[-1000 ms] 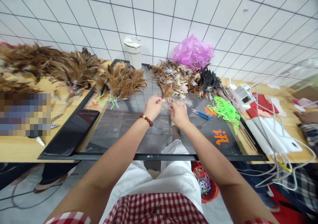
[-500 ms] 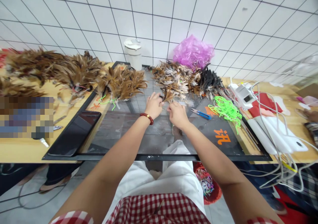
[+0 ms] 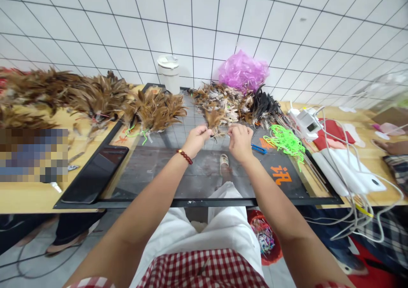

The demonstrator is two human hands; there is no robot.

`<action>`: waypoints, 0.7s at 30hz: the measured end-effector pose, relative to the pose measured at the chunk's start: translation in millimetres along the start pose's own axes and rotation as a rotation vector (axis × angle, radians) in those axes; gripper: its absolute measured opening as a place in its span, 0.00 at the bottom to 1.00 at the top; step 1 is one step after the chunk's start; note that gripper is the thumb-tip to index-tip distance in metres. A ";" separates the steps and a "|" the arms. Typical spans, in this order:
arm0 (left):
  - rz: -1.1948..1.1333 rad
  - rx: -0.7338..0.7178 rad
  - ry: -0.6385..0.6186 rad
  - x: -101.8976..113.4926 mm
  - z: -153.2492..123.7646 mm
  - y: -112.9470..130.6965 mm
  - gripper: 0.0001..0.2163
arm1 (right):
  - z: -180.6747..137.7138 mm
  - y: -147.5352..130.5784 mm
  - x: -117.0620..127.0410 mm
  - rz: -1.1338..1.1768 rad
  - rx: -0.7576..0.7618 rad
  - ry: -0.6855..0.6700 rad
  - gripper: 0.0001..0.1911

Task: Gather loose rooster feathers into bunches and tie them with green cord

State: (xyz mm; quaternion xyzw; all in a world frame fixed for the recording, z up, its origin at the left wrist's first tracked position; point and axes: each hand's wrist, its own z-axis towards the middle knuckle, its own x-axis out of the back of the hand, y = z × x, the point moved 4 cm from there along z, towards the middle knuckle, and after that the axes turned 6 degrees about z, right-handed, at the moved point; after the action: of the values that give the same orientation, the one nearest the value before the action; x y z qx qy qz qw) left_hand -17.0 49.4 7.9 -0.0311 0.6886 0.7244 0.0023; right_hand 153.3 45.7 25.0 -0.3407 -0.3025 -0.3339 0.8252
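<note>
My left hand (image 3: 198,139), with a dark red bead bracelet (image 3: 185,156) at the wrist, is closed in a pinch. At its fingertips is a small brown feather tuft (image 3: 214,118), pointing away from me. To the right of it my right hand (image 3: 239,140) is closed, thumb against curled fingers; whatever it may hold is too small to make out. Just beyond both hands lies a pile of mixed white and brown feathers (image 3: 229,103), with black feathers (image 3: 265,105) at its right end. Blue thread snips (image 3: 259,148) lie partly hidden behind my right hand.
A brown feather bunch (image 3: 159,109) and a white cup (image 3: 169,73) stand at the back left. A phone (image 3: 95,175) lies at the left edge of the glass panel (image 3: 153,181). Neon green cords (image 3: 285,141), white cables (image 3: 350,152) and a pink plastic bag (image 3: 244,70) are to the right.
My hands have moved apart, the right one shifting rightward and now covering part of the snips. The feather tuft shows more plainly by my left fingertips. The whole view has shifted slightly.
</note>
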 end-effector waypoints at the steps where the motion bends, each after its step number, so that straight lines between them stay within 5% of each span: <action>1: 0.007 0.029 -0.060 -3.8 -2.1 0.3 0.06 | 0.0 -0.8 0.1 -0.002 -0.004 -0.001 0.09; 6: -0.081 0.122 -0.112 -12.1 -10.6 2.2 0.09 | 1.1 4.1 -6.1 0.171 -0.116 0.056 0.09; 13: -0.268 0.166 -0.200 -18.6 -14.9 1.8 0.09 | 0.9 1.2 -31.4 1.056 -0.374 -0.097 0.15; 15: -0.278 0.194 -0.234 -21.9 -16.6 0.2 0.08 | 0.9 -0.7 -31.0 1.101 -0.398 -0.063 0.14; 21: -0.243 0.339 -0.085 -19.6 -18.8 -5.9 0.06 | 1.7 6.6 -28.1 1.031 -0.415 0.034 0.12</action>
State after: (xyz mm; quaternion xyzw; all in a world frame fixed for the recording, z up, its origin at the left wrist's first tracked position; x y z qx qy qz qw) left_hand 3.6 31.7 2.0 -0.0824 0.7911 0.5932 0.1242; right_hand 141.2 60.3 3.2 -0.5947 -0.0108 0.0552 0.8020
